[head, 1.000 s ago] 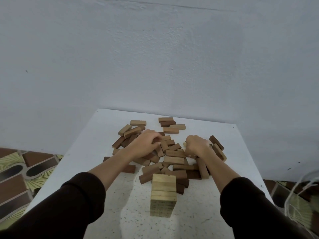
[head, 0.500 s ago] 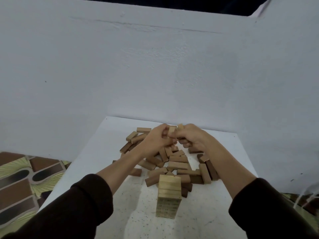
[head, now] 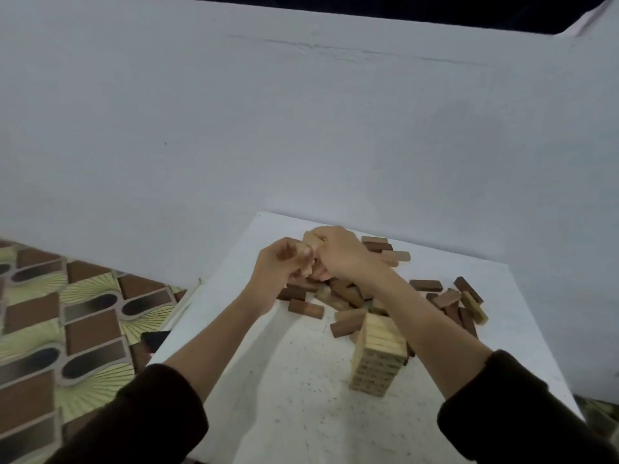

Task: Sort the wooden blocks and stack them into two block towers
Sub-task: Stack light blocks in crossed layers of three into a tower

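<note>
Tower sits below and right of your grip

Both hands, left (head: 279, 264) and right (head: 338, 252), clutch pale blocks (head: 310, 244); tower (head: 378, 354) is nearer your right.

a white worktop (head: 301, 413) with fine dark speckles across its near surface stands pushed against a plain pale wall (head: 234, 128). a thin crack line (head: 351, 50) runs sideways across the wall's upper part. to the left, lower down, lies a floor (head: 67, 329) of patterned tiles: brown blocks, dark rounded ovals and yellow-green fan shapes. a small dark object (head: 154, 339) shows at the worktop's left edge; what it is cannot be told.
</note>
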The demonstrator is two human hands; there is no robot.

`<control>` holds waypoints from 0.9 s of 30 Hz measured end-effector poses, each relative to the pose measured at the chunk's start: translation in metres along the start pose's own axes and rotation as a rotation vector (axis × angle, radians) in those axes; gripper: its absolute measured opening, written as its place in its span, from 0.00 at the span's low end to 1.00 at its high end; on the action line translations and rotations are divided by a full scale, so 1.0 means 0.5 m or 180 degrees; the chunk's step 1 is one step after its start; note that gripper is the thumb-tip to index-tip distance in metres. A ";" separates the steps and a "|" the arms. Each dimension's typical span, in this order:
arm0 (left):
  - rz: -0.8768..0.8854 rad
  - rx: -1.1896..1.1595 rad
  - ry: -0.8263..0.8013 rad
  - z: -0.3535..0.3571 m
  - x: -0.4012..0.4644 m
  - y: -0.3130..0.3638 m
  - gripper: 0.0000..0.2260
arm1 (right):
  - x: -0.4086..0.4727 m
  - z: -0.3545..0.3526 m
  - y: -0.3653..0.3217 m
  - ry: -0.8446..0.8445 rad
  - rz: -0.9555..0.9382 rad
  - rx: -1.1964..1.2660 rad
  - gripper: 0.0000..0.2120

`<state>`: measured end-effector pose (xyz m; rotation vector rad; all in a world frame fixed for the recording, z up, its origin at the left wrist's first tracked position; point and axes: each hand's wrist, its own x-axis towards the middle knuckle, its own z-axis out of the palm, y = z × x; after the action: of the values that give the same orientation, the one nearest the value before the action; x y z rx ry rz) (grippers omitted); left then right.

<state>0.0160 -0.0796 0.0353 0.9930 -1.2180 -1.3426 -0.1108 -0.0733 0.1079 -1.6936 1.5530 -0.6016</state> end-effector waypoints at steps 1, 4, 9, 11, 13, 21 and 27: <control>-0.0024 -0.0091 0.0091 -0.017 -0.008 -0.004 0.06 | -0.008 0.021 -0.008 -0.0026 0.0004 -0.0052 0.06; -0.0143 -0.0537 0.0223 -0.062 -0.040 -0.018 0.04 | -0.015 0.091 -0.013 0.0320 -0.0043 -0.0276 0.08; -0.0543 -0.0676 0.0395 -0.108 -0.094 -0.070 0.04 | -0.032 0.202 0.042 0.0305 0.0254 0.0313 0.08; -0.0699 -0.0438 0.0483 -0.121 -0.109 -0.096 0.03 | -0.037 0.227 0.073 0.0204 0.0383 0.0499 0.10; -0.0735 0.0068 0.0548 -0.129 -0.116 -0.116 0.04 | -0.035 0.246 0.104 0.0185 0.0521 0.0513 0.14; -0.0104 0.2108 0.0489 -0.128 -0.122 -0.167 0.04 | -0.054 0.300 0.169 0.0493 0.0149 0.0304 0.10; 0.0195 0.2535 0.0408 -0.131 -0.110 -0.183 0.12 | -0.046 0.303 0.199 0.0986 0.0132 0.0231 0.05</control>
<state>0.0734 -0.0380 -0.0678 1.5410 -1.7072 -0.7117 -0.0608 -0.0176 -0.0588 -1.5644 1.7520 -0.9219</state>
